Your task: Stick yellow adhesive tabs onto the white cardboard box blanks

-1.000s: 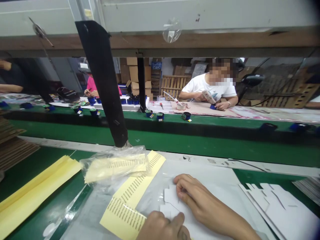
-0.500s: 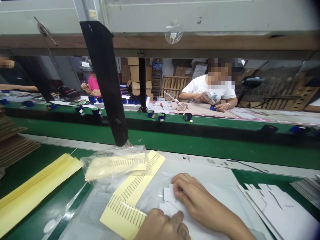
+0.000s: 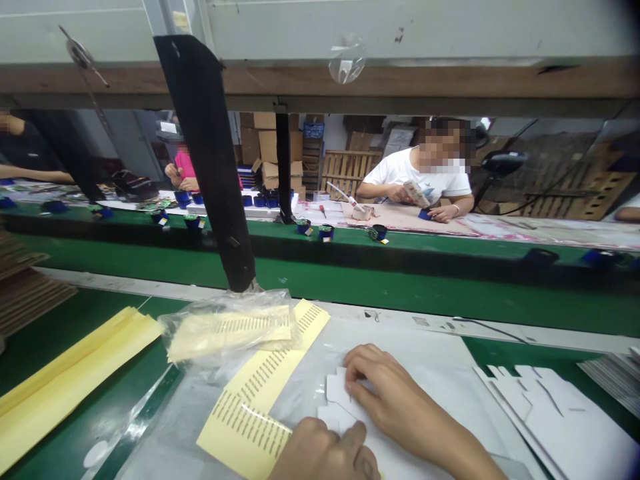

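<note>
A flat white die-cut carton (image 3: pixel 336 388) lies on the plastic-covered bench under both my hands. My right hand (image 3: pixel 385 390) rests over its upper part, with thumb and bent fingers closed at the edge. My left hand (image 3: pixel 323 453) is lower down, fingers curled, its index finger pressing on the carton; whatever lies under those fingers is hidden. Just left of the hands, a yellow label sheet (image 3: pixel 245 433) with rows of dark printed strips spreads out. Behind it, more yellow labels sit in a clear plastic bag (image 3: pixel 230 327).
Folded yellow paper (image 3: pixel 75 380) lies at left, near a cardboard stack (image 3: pixel 30 273). More flat white cartons (image 3: pixel 565 420) are at right. Beyond the bench runs a green conveyor (image 3: pixel 400 287) carrying blue parts. A black post (image 3: pixel 210 160) rises ahead. A co-worker (image 3: pixel 415 173) sits opposite.
Both hands keep almost the same pose on the white carton. The camera view has shifted slightly, and the co-worker opposite has moved their head a little.
</note>
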Demonstrator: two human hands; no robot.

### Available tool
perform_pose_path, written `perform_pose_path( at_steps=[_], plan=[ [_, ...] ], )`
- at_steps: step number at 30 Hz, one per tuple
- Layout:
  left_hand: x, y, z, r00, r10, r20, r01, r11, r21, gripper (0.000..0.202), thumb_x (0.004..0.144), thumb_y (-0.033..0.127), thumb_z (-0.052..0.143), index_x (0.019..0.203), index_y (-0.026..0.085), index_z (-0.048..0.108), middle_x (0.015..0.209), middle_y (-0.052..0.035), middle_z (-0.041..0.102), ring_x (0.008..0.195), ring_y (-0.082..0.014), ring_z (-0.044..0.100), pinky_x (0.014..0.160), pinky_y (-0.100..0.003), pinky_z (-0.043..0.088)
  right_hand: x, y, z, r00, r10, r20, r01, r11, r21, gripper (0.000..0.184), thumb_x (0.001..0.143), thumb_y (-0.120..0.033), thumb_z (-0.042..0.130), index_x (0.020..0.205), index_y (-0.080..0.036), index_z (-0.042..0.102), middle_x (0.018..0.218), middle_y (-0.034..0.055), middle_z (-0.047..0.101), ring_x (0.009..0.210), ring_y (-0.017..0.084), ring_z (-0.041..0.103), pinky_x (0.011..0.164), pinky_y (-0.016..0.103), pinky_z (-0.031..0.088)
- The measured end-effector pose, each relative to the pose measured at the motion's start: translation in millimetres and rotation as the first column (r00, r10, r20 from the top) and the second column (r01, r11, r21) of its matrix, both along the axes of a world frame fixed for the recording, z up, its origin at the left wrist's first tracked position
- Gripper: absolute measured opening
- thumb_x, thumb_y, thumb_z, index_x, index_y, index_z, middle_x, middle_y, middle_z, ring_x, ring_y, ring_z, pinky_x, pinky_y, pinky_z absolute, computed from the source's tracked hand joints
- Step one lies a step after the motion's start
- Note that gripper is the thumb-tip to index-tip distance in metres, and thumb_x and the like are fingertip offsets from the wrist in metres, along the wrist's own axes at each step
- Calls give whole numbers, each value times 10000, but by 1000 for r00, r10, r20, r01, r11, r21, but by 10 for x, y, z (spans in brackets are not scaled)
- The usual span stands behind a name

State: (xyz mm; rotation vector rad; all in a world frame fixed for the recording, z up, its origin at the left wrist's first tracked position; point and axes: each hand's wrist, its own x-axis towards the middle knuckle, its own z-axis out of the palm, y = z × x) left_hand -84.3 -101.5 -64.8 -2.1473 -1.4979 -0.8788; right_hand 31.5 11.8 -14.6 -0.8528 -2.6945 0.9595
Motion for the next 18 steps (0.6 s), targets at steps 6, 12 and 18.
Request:
perform_pose_path(
  at_steps=[6,12,18],
  plan=[
    [-13,-14,-114,1000,-4,16,4,1000,-18,117,604,71,521,592,169,585,589,-7,707,247,-141,487,291,-325,222,-15,89,-133,989,-141,-45,133,981,-142,475,787,-116,537,1220,-307,494,991,-4,623,948,201,570,888,387,423],
    [-65,-25,-140,994,-63,-92,59,997,-54,158,696,57,490,614,182,543,590,-10,682,291,-133,510,321,-300,242,47,170,-184,960,-218,-173,180,961,-209,485,864,-207,481,1340,-293,450,982,4,666,948,190,608,911,368,438],
    [-47,-10,-42,997,-63,-41,61,997,-38,221,725,61,473,561,198,531,698,14,720,292,-127,494,311,-321,255,223,109,12,981,-176,87,177,984,-10,381,633,-277,774,990,-211,659,1088,62,623,1055,293,543,922,436,418]
  ],
)
